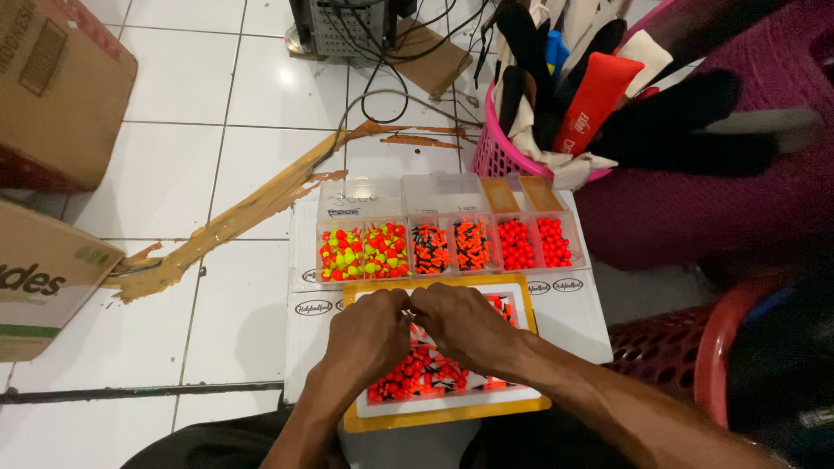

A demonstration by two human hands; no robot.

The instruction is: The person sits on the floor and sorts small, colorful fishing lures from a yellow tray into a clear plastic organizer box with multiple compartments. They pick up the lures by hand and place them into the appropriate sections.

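Now the left hand (369,334) and right hand (465,326) meet fingertip to fingertip above the tray (434,415) of red beads (417,375); whether they pinch anything cannot be told.

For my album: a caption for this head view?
Two hands meet over a yellow-rimmed tray of orange beads.

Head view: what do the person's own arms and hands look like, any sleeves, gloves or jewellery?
Both forearms are bare up to the frame edge, with no sleeves in view. The left hand and right hand wear no gloves, and no rings, watch or bands show.
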